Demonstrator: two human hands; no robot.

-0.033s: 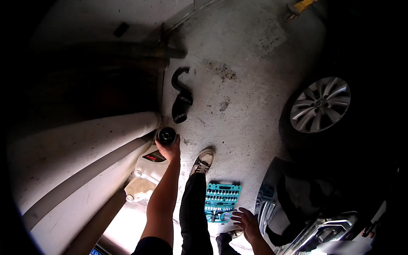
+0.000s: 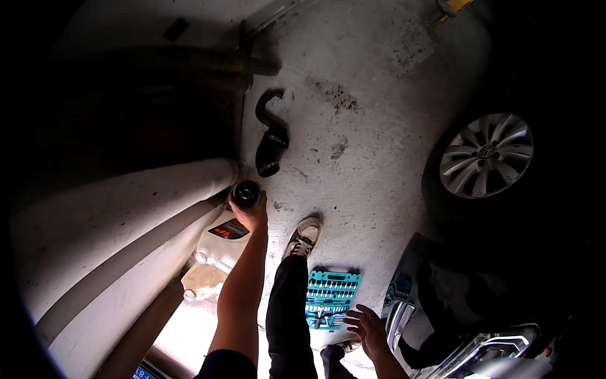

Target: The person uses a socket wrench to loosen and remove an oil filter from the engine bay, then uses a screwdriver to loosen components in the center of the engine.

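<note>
My left hand [image 2: 251,215] is closed round a black cylinder that looks like an oil filter [image 2: 247,193]. Its round end with a central hole faces up. Just beyond it, a bent black hose [image 2: 273,142] lies on the concrete floor. Below my left wrist stand a whitish jug [image 2: 218,243] with a dark label and a yellowish jug [image 2: 205,280]. My right hand [image 2: 368,330] is held open at the lower right, its fingers apart and nothing in them. Beside its fingertips, as seen from above, lies an open teal socket set case [image 2: 332,287].
A car wheel [image 2: 486,155] stands at the right, with dark bodywork and a headlight [image 2: 499,346] below it. Large pale rounded panels [image 2: 139,205] lean at the left. My shoe [image 2: 304,236] is on the floor between. A yellow object [image 2: 456,6] shows at the far top.
The view has shifted slightly, so the wheel and headlight sit a little farther right. My left hand keeps its hold on the oil filter; my right hand stays open.
</note>
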